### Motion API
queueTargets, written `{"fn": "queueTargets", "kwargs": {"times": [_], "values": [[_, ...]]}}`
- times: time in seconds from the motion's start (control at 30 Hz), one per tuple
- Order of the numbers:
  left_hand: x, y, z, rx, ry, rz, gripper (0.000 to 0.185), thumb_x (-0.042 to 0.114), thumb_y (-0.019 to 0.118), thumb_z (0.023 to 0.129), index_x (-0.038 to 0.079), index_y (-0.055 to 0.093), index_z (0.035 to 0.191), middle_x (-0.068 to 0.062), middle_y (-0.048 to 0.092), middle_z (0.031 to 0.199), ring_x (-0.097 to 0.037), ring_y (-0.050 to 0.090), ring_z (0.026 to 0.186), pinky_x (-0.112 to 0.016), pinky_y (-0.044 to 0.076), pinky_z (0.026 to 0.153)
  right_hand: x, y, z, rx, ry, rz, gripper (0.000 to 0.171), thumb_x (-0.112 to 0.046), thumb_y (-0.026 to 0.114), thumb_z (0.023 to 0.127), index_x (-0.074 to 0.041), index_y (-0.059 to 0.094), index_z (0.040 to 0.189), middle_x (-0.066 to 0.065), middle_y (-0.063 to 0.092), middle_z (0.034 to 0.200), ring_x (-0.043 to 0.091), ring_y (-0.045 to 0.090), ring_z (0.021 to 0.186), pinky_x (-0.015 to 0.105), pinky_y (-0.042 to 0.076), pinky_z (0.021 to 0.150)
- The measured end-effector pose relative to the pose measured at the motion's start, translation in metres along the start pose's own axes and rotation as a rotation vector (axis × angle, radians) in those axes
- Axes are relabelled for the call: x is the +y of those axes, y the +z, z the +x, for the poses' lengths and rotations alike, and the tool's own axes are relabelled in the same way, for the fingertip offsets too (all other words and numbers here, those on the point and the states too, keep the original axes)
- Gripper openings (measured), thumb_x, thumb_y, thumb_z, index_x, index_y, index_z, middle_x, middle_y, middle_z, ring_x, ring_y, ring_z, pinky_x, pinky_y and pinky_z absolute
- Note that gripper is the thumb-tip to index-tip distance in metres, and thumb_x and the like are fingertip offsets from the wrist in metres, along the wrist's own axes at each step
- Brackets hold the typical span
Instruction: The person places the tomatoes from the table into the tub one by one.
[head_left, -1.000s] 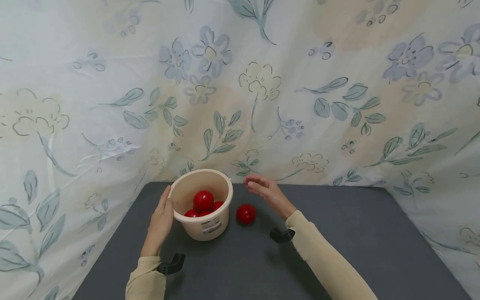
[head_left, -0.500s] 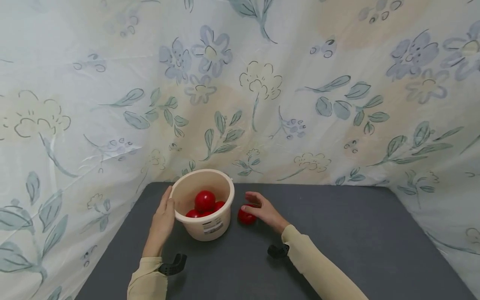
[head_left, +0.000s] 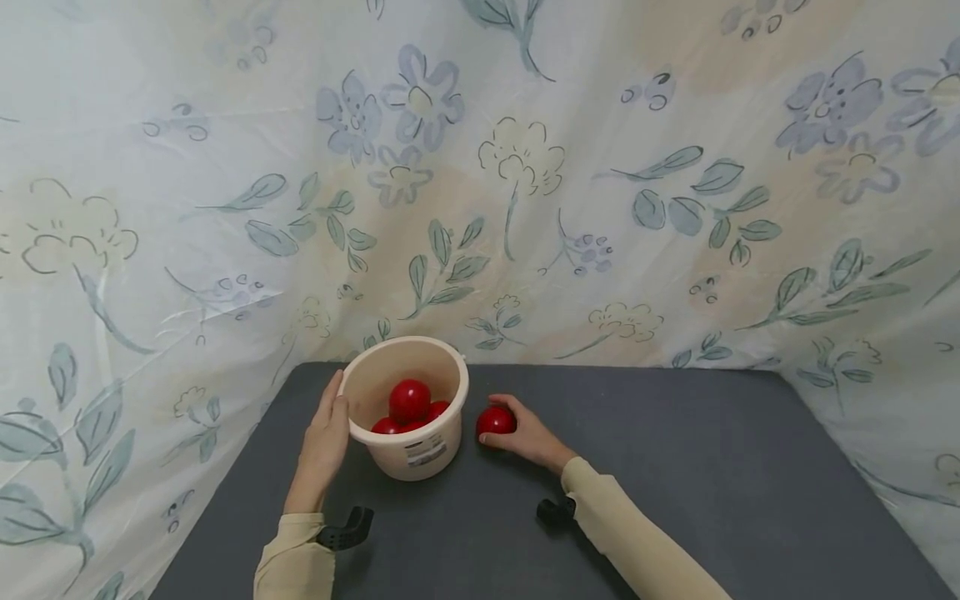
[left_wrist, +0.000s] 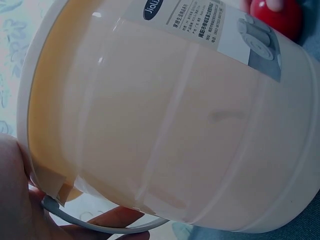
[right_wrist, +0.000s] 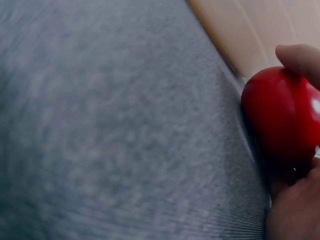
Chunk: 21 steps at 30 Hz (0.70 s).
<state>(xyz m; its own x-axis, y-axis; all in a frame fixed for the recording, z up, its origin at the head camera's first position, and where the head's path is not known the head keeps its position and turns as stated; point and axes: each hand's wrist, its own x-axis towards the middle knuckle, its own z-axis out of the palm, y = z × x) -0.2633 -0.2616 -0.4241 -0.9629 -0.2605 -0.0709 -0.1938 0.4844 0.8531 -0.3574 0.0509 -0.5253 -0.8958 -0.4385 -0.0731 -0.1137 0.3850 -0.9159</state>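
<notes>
A cream plastic bucket (head_left: 412,454) stands on the left part of the dark table, with several shiny red round objects (head_left: 409,402) inside. Against its left side rests my left hand (head_left: 322,437), fingers mostly straight. The left wrist view shows the thumb at the bucket's rim (left_wrist: 25,75) and fingers (left_wrist: 117,217) behind the grey handle (left_wrist: 115,230). Just right of the bucket, my right hand (head_left: 528,433) grips another red round object (head_left: 497,421), smooth and apple-sized, at table level. In the right wrist view the thumb (right_wrist: 302,60) lies over this red object (right_wrist: 280,112); its kind is unclear.
The dark grey tabletop (head_left: 660,467) stretches to the right and front. A floral curtain (head_left: 525,208) hangs behind the table and along its sides. A printed label (head_left: 425,452) is on the bucket's front.
My right hand has come down from behind the loose red round object and closed its fingers and thumb around it. My left hand and the bucket have stayed nearly still.
</notes>
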Motion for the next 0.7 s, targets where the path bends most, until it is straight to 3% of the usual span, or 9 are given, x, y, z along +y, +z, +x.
{"fn": "queueTargets", "kwargs": {"times": [0.23, 0.47, 0.7], "values": [[0.0, 0.0, -0.001, 0.009, -0.005, -0.003, 0.057, 0.048, 0.015, 0.107, 0.04, 0.007, 0.163, -0.008, 0.014, 0.172, -0.041, 0.016, 0.157, -0.074, 0.017, 0.117, 0.003, 0.001, 0.002, -0.007, 0.004, -0.029, 0.072, -0.036, 0.081, 0.085, -0.02, 0.048, 0.147, 0.011, 0.056, 0.142, 0.029, 0.058, 0.123, 0.052, 0.054, 0.1], [-0.002, -0.001, -0.001, 0.0, -0.008, 0.013, 0.058, 0.049, 0.014, 0.107, 0.038, 0.006, 0.163, -0.009, 0.013, 0.172, -0.042, 0.015, 0.157, -0.073, 0.017, 0.118, -0.005, -0.009, 0.001, 0.031, 0.09, 0.128, 0.068, -0.042, 0.08, 0.084, -0.023, 0.054, 0.144, 0.008, 0.058, 0.141, 0.029, 0.055, 0.124, 0.05, 0.055, 0.1], [-0.001, -0.001, 0.0, -0.009, -0.018, 0.007, 0.058, 0.051, 0.014, 0.107, 0.04, 0.005, 0.163, -0.008, 0.012, 0.172, -0.042, 0.014, 0.157, -0.074, 0.015, 0.118, -0.021, -0.034, 0.005, 0.065, 0.087, 0.289, 0.074, -0.041, 0.079, 0.086, -0.02, 0.048, 0.15, 0.007, 0.055, 0.146, 0.029, 0.052, 0.13, 0.051, 0.046, 0.11]]}}
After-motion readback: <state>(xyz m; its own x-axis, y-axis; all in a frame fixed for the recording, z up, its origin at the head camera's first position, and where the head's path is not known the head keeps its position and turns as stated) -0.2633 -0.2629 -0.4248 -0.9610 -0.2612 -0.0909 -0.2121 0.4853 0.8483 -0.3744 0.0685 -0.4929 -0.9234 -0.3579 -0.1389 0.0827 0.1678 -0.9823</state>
